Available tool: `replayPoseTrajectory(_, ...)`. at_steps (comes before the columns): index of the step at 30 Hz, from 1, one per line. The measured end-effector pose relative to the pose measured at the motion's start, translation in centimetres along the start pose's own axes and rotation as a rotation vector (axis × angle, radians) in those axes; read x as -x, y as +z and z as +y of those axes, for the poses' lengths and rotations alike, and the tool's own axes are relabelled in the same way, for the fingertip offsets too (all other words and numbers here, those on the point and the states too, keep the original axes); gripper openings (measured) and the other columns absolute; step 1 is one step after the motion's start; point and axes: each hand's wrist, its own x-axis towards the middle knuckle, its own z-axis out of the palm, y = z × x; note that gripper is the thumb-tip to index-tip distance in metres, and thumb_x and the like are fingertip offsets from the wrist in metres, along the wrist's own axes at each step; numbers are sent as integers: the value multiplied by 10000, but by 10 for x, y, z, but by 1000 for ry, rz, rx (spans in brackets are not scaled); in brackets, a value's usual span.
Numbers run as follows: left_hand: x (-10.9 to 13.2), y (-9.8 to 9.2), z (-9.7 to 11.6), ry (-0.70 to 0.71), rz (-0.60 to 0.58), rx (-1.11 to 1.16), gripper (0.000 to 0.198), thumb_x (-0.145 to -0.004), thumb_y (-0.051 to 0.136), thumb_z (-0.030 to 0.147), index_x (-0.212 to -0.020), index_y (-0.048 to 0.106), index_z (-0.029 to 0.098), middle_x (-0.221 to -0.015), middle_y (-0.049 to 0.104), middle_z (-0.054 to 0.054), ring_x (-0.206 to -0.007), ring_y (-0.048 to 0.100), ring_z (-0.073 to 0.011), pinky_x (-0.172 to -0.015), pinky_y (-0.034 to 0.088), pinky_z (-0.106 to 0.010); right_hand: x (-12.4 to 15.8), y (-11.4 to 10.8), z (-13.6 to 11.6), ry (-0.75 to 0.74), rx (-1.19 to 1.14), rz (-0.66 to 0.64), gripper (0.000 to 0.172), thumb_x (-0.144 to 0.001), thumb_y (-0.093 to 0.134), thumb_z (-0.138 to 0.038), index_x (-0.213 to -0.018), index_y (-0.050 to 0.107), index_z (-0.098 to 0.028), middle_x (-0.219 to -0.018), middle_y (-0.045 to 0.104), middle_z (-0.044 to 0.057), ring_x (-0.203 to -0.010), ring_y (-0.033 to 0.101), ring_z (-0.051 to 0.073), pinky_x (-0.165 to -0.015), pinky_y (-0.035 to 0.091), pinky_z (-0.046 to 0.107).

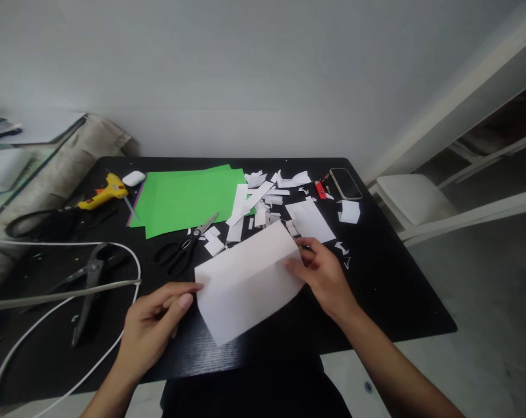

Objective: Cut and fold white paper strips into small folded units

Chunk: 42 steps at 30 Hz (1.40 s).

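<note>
A white sheet of paper [249,290] with a crease along its upper part is held tilted above the near part of the black table. My right hand [321,273] pinches its right edge, thumb on the front and fingers behind. At the sheet's left edge is my left hand [158,319], its index fingertip touching the paper. The left thumb stands off the paper, a little apart from the index finger, and the other fingers are curled under. Black-handled scissors [187,247] lie beyond my left hand, next to several white paper scraps [249,206].
Green sheets [193,197] lie at the back of the table [389,290]. A yellow glue gun [106,193], large shears [89,284] and a white cable [134,255] are on the left. A red lighter [320,189] and a phone [345,183] lie back right, near a white chair [404,197].
</note>
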Motion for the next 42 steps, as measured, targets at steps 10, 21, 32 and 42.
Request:
replayPoseTrajectory(10,-55,18,65,365,-216,-121,322,-948,661,391,-1222,661,222,-1185,731,-88,-1092,672,-248,-978,537,-408,-36,27,-30,126,178,-638,347,-730,919,-372,-973,760,-182,-865,785,21,-743,711,154,-660,513,262)
replayPoseTrajectory(21,-74,21,74,-26,-733,107,301,-965,631,469,-884,684,184,-686,542,39,-577,449,-92,-497,329,-205,-39,34,-37,104,272,-575,297,-742,919,-372,-897,763,-172,-813,752,23,-711,649,132,-620,446,248)
replayPoseTrajectory(32,-79,36,63,-189,-743,296,295,-873,723,458,-799,694,174,-633,548,34,-520,424,-84,-463,310,-201,-50,27,-29,158,171,-702,295,-810,857,-447,-887,783,-171,-800,727,2,-692,607,108,-630,450,232)
replayPoseTrajectory(42,-89,58,28,-202,-698,237,316,-821,723,455,-816,715,140,-669,584,14,-577,466,-101,-546,340,-229,-63,23,12,152,185,-642,212,-813,827,-361,-855,762,-164,-743,695,-14,-657,579,111,-606,395,241)
